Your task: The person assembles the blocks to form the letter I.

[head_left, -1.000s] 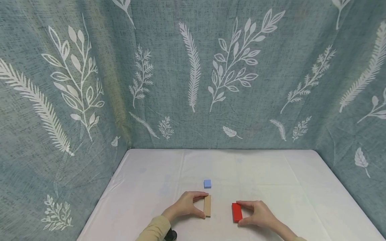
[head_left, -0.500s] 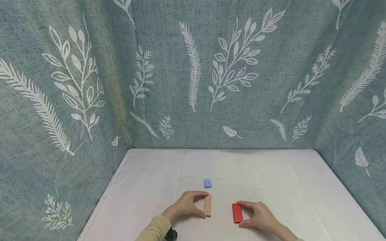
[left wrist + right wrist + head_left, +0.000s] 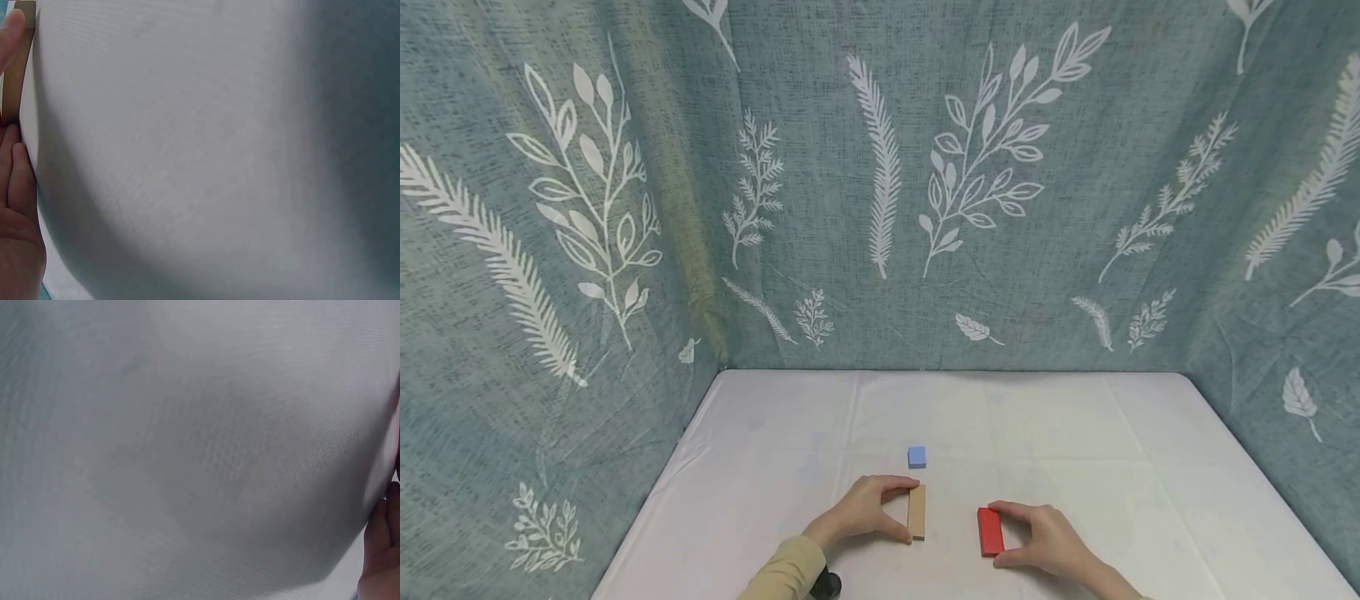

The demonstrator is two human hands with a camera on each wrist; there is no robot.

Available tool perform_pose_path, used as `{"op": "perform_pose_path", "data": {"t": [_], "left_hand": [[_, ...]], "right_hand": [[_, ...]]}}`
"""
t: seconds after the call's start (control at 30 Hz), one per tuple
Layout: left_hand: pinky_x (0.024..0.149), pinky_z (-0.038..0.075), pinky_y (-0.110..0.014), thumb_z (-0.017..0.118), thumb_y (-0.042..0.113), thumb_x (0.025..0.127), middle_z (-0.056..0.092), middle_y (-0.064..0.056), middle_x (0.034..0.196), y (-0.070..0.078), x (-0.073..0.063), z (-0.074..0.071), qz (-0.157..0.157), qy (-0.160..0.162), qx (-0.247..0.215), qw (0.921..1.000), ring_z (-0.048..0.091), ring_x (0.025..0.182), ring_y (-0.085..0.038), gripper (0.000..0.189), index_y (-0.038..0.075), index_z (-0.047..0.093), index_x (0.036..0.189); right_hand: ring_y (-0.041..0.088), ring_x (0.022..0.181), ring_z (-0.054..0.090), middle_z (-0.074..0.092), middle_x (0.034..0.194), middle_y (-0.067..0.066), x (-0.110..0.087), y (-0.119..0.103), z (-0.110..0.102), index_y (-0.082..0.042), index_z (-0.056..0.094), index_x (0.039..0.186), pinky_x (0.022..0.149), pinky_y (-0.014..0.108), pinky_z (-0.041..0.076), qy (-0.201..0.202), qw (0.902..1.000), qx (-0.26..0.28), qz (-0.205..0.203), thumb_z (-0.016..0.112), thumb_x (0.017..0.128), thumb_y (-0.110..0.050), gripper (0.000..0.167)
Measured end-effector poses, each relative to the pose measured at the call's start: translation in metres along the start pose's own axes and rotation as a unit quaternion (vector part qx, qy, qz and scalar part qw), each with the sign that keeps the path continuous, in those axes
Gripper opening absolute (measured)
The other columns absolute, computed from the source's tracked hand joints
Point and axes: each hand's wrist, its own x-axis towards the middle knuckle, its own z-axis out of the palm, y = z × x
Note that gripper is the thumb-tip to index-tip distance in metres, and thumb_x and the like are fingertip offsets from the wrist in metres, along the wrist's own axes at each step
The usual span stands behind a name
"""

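My left hand (image 3: 861,510) holds a natural wood block (image 3: 917,512) by its two ends, thumb at the near end and fingers at the far end. In the left wrist view the same wooden block (image 3: 15,75) shows at the left edge between thumb and fingertips. To the right, my right hand (image 3: 1047,540) grips a red block (image 3: 990,532) the same way, at its near and far ends. Only a sliver of red shows in the right wrist view. Both blocks lie at the table surface, a gap apart. A small blue block (image 3: 917,457) sits just beyond the wooden one, untouched.
A white cloth covers the table (image 3: 775,467). Teal curtains (image 3: 820,183) with white leaf prints stand behind the table and along both sides. A black device (image 3: 826,585) is at the left wrist.
The right hand and the red block have shifted very slightly toward me. The left hand, wooden block and blue block look unchanged.
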Motion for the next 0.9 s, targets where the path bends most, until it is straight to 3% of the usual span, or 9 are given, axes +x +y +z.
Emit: {"op": "perform_pose_path", "data": {"t": [0.53, 0.73, 0.9], "left_hand": [[0.105, 0.045, -0.021, 0.087, 0.014, 0.063, 0.060, -0.012, 0.130, -0.001, -0.001, 0.001, 0.008, 0.000, -0.014, 0.9999, 0.054, 0.125, -0.028, 0.070, 0.003, 0.059, 0.126], [0.105, 0.045, -0.022, 0.088, 0.015, 0.063, 0.061, -0.011, 0.130, -0.001, -0.001, 0.001, 0.008, 0.000, -0.014, 0.9999, 0.054, 0.124, -0.028, 0.070, 0.004, 0.059, 0.126], [0.105, 0.045, -0.023, 0.088, 0.015, 0.063, 0.061, -0.011, 0.130, -0.001, -0.001, 0.000, 0.009, 0.001, -0.012, 0.9999, 0.055, 0.124, -0.027, 0.070, 0.005, 0.059, 0.126]], "right_hand": [[0.011, 0.108, 0.064, 0.069, 0.116, -0.004, -0.003, 0.006, 0.002, -0.017, 0.064, 0.123, 0.089, 0.028, 0.055, 0.010, 0.9996, 0.013, -0.021, 0.079, 0.063, -0.057, 0.073], [0.009, 0.111, 0.063, 0.069, 0.116, -0.002, -0.001, 0.005, -0.003, -0.013, 0.065, 0.122, 0.091, 0.027, 0.055, 0.005, 0.9984, 0.052, -0.022, 0.080, 0.067, -0.051, 0.068], [0.013, 0.112, 0.063, 0.069, 0.116, 0.004, 0.003, 0.002, -0.014, -0.008, 0.065, 0.120, 0.090, 0.036, 0.057, 0.003, 0.9956, 0.090, -0.024, 0.077, 0.074, -0.042, 0.058]]}}
